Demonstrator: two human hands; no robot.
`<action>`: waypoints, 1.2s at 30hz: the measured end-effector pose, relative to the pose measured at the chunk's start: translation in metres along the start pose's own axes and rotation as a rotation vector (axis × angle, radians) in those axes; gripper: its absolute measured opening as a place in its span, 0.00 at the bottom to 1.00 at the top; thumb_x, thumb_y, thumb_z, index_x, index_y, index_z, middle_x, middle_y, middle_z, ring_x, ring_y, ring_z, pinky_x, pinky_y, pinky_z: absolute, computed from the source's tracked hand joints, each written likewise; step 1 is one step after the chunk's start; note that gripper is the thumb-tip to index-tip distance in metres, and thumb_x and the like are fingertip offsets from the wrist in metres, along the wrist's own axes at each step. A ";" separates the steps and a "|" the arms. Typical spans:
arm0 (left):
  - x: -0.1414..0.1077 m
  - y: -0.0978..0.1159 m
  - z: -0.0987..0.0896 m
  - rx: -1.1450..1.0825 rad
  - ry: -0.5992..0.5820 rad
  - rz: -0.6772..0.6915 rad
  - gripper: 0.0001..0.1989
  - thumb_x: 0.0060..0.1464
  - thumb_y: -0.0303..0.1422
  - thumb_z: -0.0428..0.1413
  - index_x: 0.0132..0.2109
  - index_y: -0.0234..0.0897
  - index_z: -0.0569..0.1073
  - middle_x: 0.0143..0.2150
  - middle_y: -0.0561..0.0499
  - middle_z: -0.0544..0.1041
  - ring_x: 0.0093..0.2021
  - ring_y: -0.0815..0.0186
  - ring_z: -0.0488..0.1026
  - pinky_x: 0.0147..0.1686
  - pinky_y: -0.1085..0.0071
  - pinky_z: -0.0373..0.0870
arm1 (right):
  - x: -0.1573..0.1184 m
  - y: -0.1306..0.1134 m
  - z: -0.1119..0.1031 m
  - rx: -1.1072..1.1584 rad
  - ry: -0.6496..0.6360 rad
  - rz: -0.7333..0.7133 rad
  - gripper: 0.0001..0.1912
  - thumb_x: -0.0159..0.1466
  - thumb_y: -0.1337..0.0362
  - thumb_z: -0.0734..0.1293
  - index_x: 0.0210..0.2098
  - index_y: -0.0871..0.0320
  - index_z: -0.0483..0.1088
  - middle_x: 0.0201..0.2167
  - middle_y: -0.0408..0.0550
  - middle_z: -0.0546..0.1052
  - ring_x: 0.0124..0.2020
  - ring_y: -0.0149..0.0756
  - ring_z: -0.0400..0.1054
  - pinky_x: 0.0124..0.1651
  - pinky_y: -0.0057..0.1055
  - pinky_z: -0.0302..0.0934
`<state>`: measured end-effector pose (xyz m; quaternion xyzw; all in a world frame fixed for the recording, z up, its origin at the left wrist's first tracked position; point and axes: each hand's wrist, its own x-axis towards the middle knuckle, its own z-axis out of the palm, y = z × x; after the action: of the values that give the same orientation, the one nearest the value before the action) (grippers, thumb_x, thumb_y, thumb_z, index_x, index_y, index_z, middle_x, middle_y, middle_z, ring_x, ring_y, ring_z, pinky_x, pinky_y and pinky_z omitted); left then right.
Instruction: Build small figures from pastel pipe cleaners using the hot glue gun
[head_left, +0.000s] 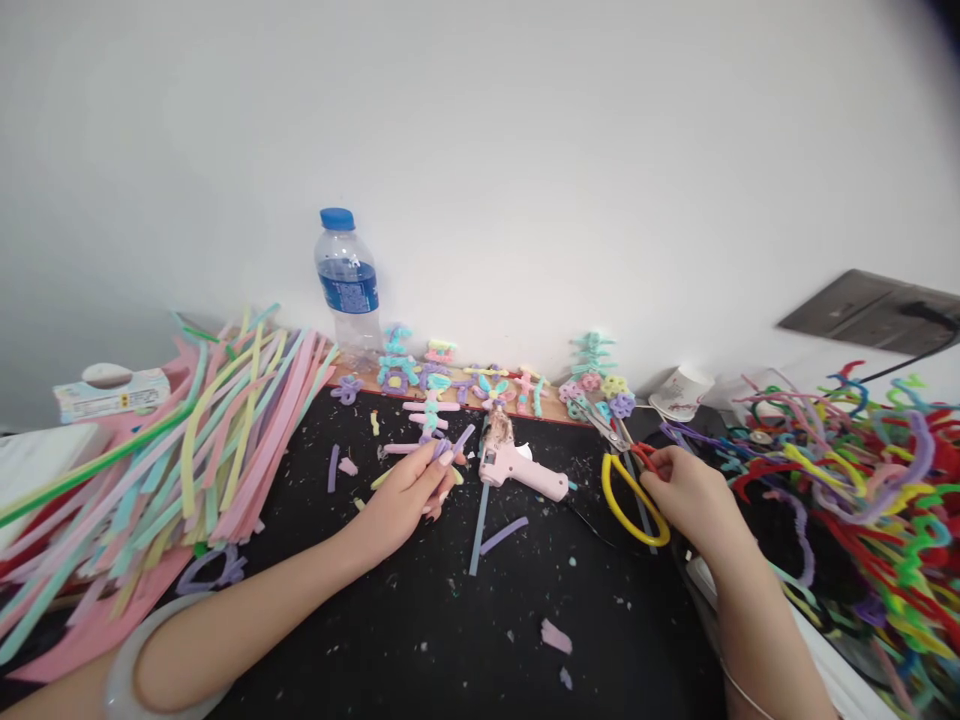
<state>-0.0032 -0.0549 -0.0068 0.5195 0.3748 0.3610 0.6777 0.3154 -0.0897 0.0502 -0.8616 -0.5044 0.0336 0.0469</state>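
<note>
My left hand [411,500] is closed with its fingertips pinching a short purple pipe cleaner [464,437]. Part of that piece is hidden by the fingers. On the right, my right hand [690,498] has its fingers closed at a red handle beside the yellow loop of the scissors [634,505], whose blades point toward the wall. A pink glue gun [525,473] lies between the hands, nozzle toward the wall, a glue stick [478,530] under it. Nearby is a loose purple pipe cleaner piece [504,536].
Long pastel pipe cleaners [247,430] are heaped at left, and a tangle of bright ones [862,480] at right. Small pipe cleaner figures and flowers [493,390] line the wall. A water bottle [349,290] and a paper cup [684,388] stand behind. Scraps dot the black table [420,620].
</note>
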 end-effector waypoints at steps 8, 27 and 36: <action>-0.003 0.006 0.003 -0.148 0.007 -0.048 0.17 0.56 0.46 0.50 0.40 0.35 0.67 0.23 0.61 0.55 0.18 0.76 0.48 0.19 0.77 0.54 | -0.018 -0.007 -0.017 0.919 -0.312 -0.186 0.16 0.56 0.56 0.60 0.39 0.59 0.68 0.21 0.42 0.68 0.21 0.33 0.62 0.22 0.27 0.52; -0.005 0.016 0.002 -0.430 -0.081 -0.074 0.12 0.62 0.41 0.46 0.37 0.36 0.65 0.23 0.60 0.53 0.19 0.77 0.44 0.18 0.81 0.49 | -0.068 -0.069 0.021 0.259 -0.046 -0.665 0.05 0.54 0.65 0.64 0.31 0.57 0.64 0.31 0.46 0.70 0.29 0.36 0.65 0.30 0.29 0.55; -0.004 0.010 0.001 -0.235 -0.089 -0.068 0.13 0.59 0.42 0.50 0.37 0.35 0.67 0.23 0.61 0.55 0.18 0.77 0.47 0.19 0.79 0.49 | -0.072 -0.069 0.018 0.276 -0.085 -0.669 0.04 0.54 0.65 0.63 0.29 0.56 0.62 0.30 0.46 0.69 0.27 0.35 0.63 0.29 0.28 0.53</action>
<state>-0.0053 -0.0566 0.0038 0.4392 0.3166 0.3558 0.7618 0.2181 -0.1183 0.0407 -0.6324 -0.7504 0.1201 0.1501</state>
